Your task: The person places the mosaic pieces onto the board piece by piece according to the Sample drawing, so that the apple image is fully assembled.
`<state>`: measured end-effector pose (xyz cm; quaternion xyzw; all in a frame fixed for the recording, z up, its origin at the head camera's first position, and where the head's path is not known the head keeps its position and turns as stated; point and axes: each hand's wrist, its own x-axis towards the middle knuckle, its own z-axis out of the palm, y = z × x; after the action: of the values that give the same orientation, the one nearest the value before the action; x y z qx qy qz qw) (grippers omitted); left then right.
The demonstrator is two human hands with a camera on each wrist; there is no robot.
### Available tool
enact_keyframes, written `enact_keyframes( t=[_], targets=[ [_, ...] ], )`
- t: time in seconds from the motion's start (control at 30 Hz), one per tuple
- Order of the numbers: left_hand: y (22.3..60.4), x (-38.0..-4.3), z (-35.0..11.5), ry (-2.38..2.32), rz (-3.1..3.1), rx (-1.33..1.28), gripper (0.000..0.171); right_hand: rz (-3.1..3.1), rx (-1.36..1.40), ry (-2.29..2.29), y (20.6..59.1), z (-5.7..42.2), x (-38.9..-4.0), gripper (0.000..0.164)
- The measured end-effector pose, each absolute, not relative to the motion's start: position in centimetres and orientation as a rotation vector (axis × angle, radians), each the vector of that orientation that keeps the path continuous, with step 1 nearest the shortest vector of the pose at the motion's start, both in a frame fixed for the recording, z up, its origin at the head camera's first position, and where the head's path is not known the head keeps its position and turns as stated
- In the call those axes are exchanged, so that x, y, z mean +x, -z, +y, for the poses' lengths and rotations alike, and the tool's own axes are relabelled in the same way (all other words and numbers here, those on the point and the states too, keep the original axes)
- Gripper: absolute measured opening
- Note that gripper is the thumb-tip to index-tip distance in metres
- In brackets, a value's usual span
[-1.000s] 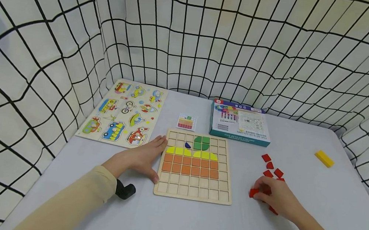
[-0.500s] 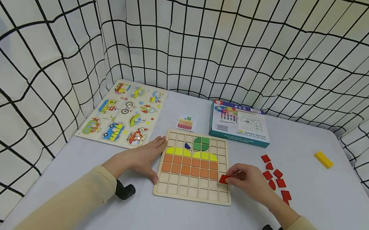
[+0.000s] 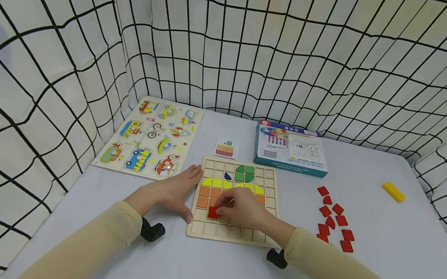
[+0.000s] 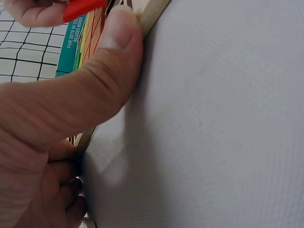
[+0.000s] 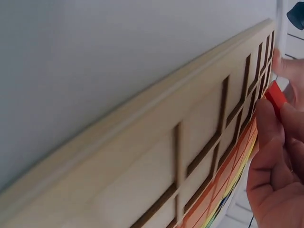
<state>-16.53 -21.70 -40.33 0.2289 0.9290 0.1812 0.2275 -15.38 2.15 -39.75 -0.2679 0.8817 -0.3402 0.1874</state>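
A wooden grid board (image 3: 234, 234) lies flat on the table, holding green, dark blue, yellow and orange pieces in its cells. My left hand (image 3: 171, 192) rests along the board's left edge, thumb (image 4: 116, 35) near the lower corner and fingers extended farther up. Over the board, my right hand (image 3: 243, 208) pinches a red square tile (image 3: 213, 212) between thumb and fingertips. The tile is just below the orange rows (image 3: 204, 191), toward the left; it looks tilted in the right wrist view. My right hand hides part of the orange and yellow pieces.
Several loose red tiles (image 3: 347, 235) lie right of the board. Behind it are a small pattern card (image 3: 226, 148) and a teal-edged box (image 3: 293, 150). A vehicle picture puzzle (image 3: 146, 139) is at back left, a yellow block (image 3: 393, 192) far right. Black netting (image 3: 256, 48) surrounds the table.
My right hand has carried a red square tile from the loose pile leftward, across the board's right edge, to its left part. My left hand stays at the board's edge.
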Motion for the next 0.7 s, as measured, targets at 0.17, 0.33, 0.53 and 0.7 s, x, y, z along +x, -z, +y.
enact_keyframes(
  t=[0.17,0.33,0.53,0.7],
  targets=[
    [40.3,-16.5,-21.8,-0.512,2.554,0.632,0.133,2.45,-0.724,0.935,39.8,0.0,-15.3,0.004],
    [40.4,-16.5,-21.9,-0.515,2.553,0.632,0.134,2.443,-0.691,0.915,39.7,-1.1,-15.0,0.004],
    [40.2,-16.5,-21.8,-0.529,2.542,0.63,0.134,2.47,-0.706,0.885,39.7,-1.6,-14.8,0.005],
    [40.2,-16.5,-21.8,-0.531,2.543,0.619,0.133,2.505,-0.74,0.81,39.6,-2.0,-14.7,0.005]
  ],
)
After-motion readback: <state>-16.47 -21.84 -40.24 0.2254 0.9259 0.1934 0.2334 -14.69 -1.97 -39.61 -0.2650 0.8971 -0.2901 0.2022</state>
